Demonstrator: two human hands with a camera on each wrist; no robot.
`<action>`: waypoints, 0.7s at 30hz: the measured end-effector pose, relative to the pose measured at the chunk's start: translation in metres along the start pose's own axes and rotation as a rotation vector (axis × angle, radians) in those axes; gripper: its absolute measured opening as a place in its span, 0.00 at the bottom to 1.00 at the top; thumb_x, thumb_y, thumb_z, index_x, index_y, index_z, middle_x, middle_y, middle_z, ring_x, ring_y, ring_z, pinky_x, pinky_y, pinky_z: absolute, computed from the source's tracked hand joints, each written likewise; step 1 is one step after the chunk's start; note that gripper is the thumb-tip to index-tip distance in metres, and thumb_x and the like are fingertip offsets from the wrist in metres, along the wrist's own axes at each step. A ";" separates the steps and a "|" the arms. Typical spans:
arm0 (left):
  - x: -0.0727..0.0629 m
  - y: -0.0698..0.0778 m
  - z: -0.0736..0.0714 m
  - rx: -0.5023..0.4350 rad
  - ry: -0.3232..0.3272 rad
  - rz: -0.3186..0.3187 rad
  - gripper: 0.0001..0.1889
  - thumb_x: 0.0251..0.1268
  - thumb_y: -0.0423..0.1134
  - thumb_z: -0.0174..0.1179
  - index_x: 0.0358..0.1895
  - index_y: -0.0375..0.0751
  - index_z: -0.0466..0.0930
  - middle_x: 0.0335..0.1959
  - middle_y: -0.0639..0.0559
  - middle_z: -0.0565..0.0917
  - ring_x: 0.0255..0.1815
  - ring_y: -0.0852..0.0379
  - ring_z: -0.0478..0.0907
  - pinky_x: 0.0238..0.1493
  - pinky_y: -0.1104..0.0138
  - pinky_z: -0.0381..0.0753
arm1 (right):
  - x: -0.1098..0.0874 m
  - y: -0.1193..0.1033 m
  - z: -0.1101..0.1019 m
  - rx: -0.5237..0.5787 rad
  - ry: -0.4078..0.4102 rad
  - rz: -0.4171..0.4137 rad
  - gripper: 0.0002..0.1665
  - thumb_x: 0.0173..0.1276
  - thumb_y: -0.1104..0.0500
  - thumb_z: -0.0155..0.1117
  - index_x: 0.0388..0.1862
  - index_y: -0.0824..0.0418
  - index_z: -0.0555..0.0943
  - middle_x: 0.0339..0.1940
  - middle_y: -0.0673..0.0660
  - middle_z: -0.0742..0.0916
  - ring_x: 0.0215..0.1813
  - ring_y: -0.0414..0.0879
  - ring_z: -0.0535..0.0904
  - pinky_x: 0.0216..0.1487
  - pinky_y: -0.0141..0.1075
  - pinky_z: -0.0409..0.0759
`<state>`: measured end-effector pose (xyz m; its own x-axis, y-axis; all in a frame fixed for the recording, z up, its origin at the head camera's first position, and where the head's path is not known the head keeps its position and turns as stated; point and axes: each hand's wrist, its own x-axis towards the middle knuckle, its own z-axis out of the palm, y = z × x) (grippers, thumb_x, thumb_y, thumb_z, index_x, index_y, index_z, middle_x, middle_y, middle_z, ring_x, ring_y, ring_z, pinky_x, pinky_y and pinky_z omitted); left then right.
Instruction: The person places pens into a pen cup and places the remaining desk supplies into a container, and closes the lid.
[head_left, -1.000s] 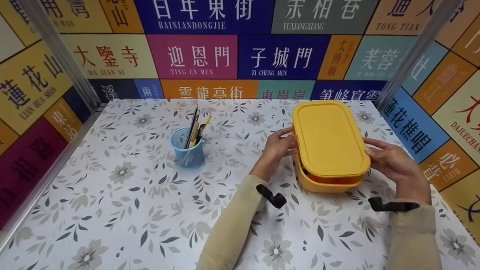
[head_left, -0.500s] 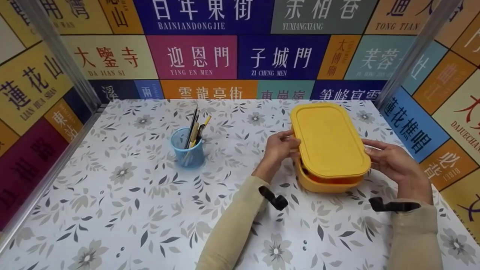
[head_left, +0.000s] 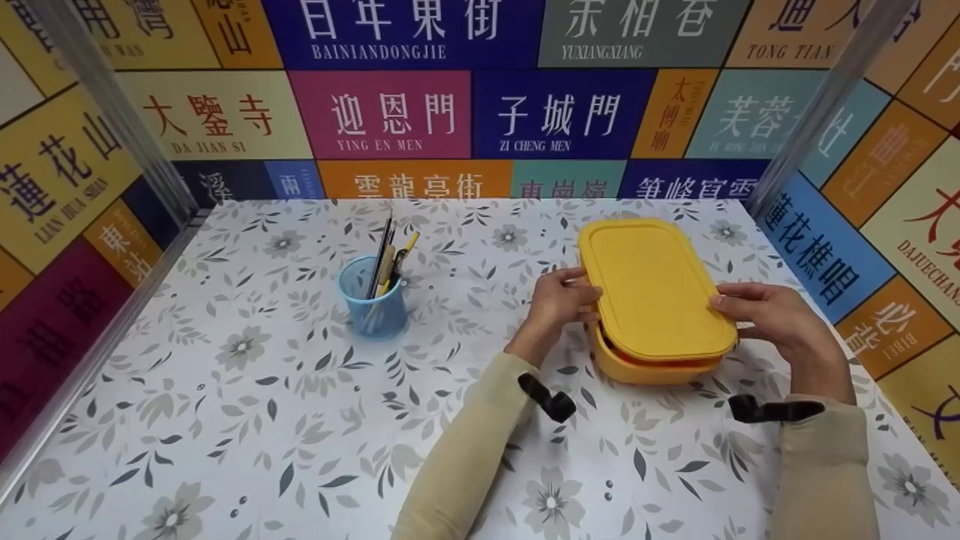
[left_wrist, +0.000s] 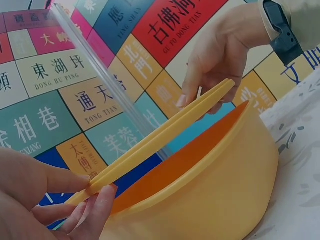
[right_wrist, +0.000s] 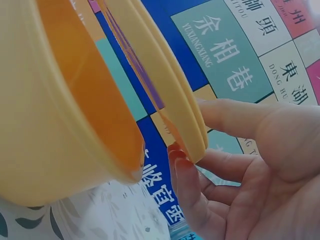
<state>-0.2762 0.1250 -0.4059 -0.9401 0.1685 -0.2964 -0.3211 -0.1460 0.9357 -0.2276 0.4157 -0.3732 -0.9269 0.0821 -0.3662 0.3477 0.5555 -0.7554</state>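
A yellow rectangular lid point(head_left: 652, 289) is held over a yellow plastic box point(head_left: 651, 372) on the right half of the table. My left hand point(head_left: 559, 301) pinches the lid's left edge, thumb above and fingertips underneath. On the opposite edge, my right hand point(head_left: 776, 319) pinches it the same way. Both wrist views show a gap between the lid point(left_wrist: 160, 135) and the rim of the box point(left_wrist: 225, 185), whose inner wall looks orange. What lies inside the box is hidden.
Left of the box, a light blue mesh pen cup point(head_left: 375, 307) holds several pens and other slim tools. The table point(head_left: 315, 450) has a floral cover. Panels printed with characters point(head_left: 390, 116) stand behind and at both sides, with clear corner strips.
The lid has come down and slightly towards me, and the gap at the box's near end has narrowed. My right hand has shifted a little left; both hands keep their hold.
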 end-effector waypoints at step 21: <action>0.001 -0.005 0.002 0.103 0.003 -0.024 0.26 0.62 0.30 0.67 0.66 0.38 0.76 0.40 0.48 0.84 0.30 0.56 0.85 0.32 0.66 0.88 | 0.001 0.002 0.007 -0.099 -0.004 0.054 0.52 0.63 0.33 0.67 0.75 0.64 0.65 0.65 0.58 0.77 0.52 0.41 0.78 0.53 0.36 0.85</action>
<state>-0.2754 0.1278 -0.4104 -0.9326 0.1679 -0.3196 -0.3305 -0.0408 0.9429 -0.2272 0.4114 -0.3792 -0.9064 0.1110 -0.4076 0.3815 0.6294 -0.6769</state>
